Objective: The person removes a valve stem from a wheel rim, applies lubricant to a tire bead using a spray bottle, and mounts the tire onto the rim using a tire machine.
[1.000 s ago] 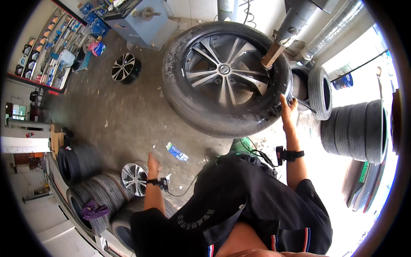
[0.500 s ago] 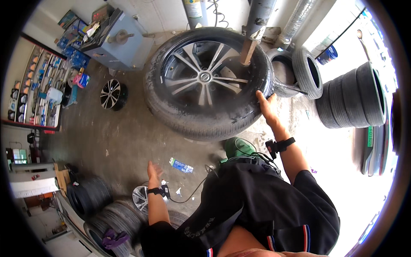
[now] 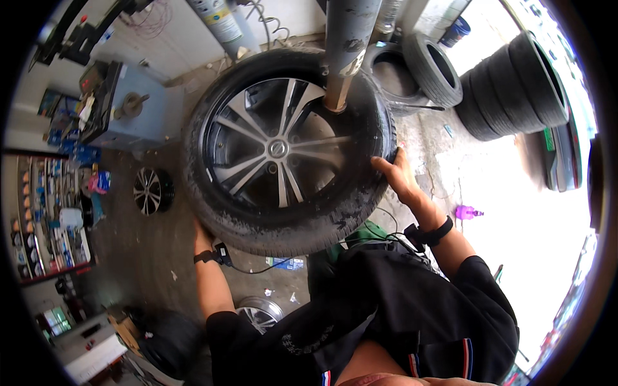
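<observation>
A large black car tire (image 3: pixel 283 231) surrounds a silver-and-black spoked alloy wheel (image 3: pixel 293 170) in front of me. At the tire's right edge, my right hand (image 3: pixel 399 177) is closed on it, thumb over the sidewall and fingers round the tread. My left hand (image 3: pixel 199 233) is against the tire's lower left side; its fingers are mostly hidden there. A thick grey vertical post (image 3: pixel 351 38) ends in a brownish metal tip (image 3: pixel 337 96) that reaches down inside the tire's opening, near the upper right of the wheel.
Several stacked tires (image 3: pixel 508 90) stand at right, near two loose tires (image 3: pixel 432 71). A grey machine cabinet (image 3: pixel 138 116) and another alloy wheel (image 3: pixel 153 191) are at left. A silver rim (image 3: pixel 259 312) and a blue-and-white packet (image 3: pixel 285 263) lie on the floor below. A purple bottle (image 3: pixel 468 212) is at right.
My left hand has moved up from open air to the tire's left side. My right hand stays on the tire's right edge. The view has shifted, so the tire appears lower and further left.
</observation>
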{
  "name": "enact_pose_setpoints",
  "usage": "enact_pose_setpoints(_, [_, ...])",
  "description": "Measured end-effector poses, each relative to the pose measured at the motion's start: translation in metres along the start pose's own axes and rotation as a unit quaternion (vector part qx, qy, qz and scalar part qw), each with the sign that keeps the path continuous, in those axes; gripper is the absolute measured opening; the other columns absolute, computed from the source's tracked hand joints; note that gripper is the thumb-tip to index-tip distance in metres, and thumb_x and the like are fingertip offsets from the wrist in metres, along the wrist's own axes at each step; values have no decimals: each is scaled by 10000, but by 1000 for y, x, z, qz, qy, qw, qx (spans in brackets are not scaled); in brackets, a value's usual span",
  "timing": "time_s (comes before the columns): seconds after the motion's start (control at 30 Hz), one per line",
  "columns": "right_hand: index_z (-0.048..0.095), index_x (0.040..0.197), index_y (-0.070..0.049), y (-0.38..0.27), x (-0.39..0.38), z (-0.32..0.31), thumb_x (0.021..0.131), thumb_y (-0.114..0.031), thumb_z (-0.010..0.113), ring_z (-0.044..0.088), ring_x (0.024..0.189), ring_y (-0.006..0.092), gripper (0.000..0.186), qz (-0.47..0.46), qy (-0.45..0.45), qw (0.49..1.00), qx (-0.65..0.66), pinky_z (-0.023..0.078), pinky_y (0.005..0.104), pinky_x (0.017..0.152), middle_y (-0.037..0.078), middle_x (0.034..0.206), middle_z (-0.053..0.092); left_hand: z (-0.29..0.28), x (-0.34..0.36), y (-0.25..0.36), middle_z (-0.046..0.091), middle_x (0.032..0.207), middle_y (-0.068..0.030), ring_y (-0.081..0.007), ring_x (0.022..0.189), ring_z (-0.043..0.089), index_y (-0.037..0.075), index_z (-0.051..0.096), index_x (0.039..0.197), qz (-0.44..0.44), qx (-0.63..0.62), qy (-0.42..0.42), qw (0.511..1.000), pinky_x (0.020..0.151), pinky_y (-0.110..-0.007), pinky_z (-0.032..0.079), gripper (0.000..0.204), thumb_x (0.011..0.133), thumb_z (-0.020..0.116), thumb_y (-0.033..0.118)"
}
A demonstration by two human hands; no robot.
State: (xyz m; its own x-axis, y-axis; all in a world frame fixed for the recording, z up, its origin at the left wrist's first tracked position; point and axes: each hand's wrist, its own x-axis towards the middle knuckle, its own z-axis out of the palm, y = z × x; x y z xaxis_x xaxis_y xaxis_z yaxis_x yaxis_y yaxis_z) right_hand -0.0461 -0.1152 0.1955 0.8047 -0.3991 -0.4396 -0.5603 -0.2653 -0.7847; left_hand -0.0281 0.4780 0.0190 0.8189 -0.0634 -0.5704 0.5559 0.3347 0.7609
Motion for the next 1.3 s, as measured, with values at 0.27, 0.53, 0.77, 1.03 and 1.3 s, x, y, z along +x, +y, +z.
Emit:
enact_pose_setpoints(0.27, [272,1431,217,18,22,26,765,-669,801,510,1356,431,1228,43,112,992,-48,384,409,1153,413,1408,481,-10,42,8,406,1615,-100,-316,1462,399,76,363,1583,-75,0,-5,997,1222,-438,293,768,1042,329,621])
enact_pose_setpoints(0.53, [360,1396,195,10,23,23,749,-638,824,591,1258,396,1152,26,90,995,-25,439,415,1085,361,1310,580,-16,13,-9,409,1611,-101,-316,1458,402,76,365,1581,-78,-26,70,994,1220,-439,297,766,1042,330,619])
enact_pose_setpoints(0.77, [360,1516,48,62,66,2,757,-573,828,568,1293,368,1087,0,35,999,37,428,409,1110,325,1355,570,-3,-14,-35,413,1608,-102,-317,1456,405,76,367,1580,-83,-48,100,990,1218,-439,301,764,1042,331,618])
enact_pose_setpoints(1.03, [387,1475,80,46,67,-1,766,-501,840,594,1250,351,1022,-67,47,997,0,447,405,1089,284,1338,600,15,-20,-50,417,1604,-103,-318,1452,408,76,369,1578,-88,-42,106,990,1216,-440,305,762,1043,332,616])
enact_pose_setpoints(1.3, [445,1399,111,52,56,-8,697,-532,867,599,1241,361,1041,-17,59,998,3,476,407,1066,295,1333,593,48,17,-53,420,1601,-104,-318,1449,411,76,371,1577,-91,4,55,994,1213,-440,310,759,1043,333,615])
